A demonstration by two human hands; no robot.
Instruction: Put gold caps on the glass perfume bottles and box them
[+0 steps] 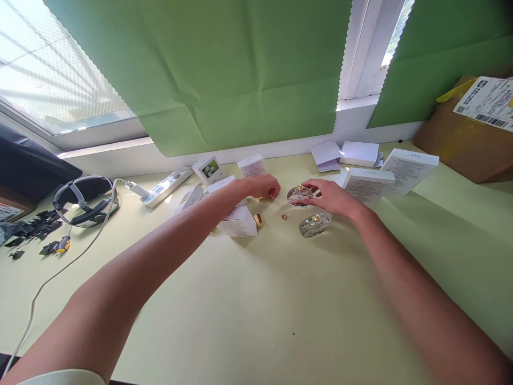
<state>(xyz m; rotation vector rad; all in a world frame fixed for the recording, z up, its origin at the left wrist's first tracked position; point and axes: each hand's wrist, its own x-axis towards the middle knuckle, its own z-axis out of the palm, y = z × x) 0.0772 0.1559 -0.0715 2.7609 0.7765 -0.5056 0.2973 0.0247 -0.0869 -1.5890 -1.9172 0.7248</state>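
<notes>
Two clear glass perfume bottles with gold necks are right of the table's middle. My right hand [329,195] grips the farther perfume bottle [297,198] by its side, thumb and fingers around it. The nearer perfume bottle [314,226] sits on the table just below that hand. My left hand [264,186] is curled with its fingertips down beside a gold piece on the table; what the fingers hold, if anything, is hidden. Closer to me lie a gold cap [259,220] and a small copper-coloured ring [284,217].
White printed boxes [238,222] stand around my left forearm, and more white boxes [409,170] are at the right. Farther left are a power strip [167,187], a headband device [86,202] and a white cable [76,256]. A cardboard carton [457,133] occupies the back right corner.
</notes>
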